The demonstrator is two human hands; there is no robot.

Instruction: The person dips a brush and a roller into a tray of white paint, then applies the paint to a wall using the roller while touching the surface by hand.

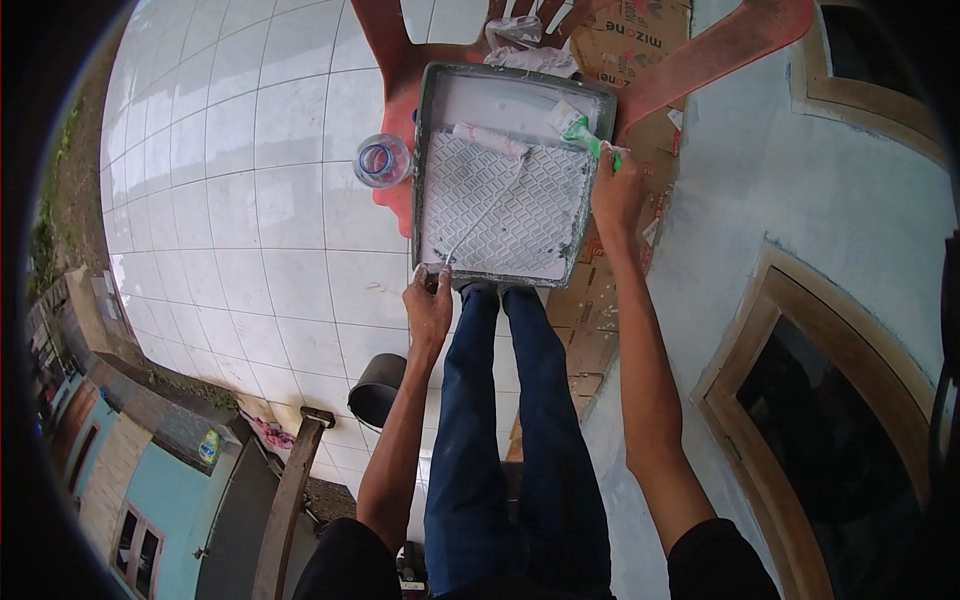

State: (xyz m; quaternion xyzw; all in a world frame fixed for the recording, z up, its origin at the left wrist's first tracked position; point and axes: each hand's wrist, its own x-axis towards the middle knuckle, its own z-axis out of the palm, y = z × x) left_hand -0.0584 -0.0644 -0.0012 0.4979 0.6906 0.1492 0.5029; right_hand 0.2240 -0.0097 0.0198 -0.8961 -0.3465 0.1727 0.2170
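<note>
Here, a clear round plastic container with a blue-rimmed mouth (383, 160) stands just beside the tray, and a black round bucket (377, 391) sits on the white floor tiles (290, 205). The left hand (428, 305) has its fingers curled at the tray's near left corner, by the roller's thin wire; whether they grip either, I cannot tell. The dark-rimmed rectangular paint tray (422, 200) rests over a red plastic chair (395, 60), the small whitish paint roller (490, 139) lying in it. The right hand (619, 190) grips the green-handled paintbrush (580, 130), bristles over the tray's far right part.
</note>
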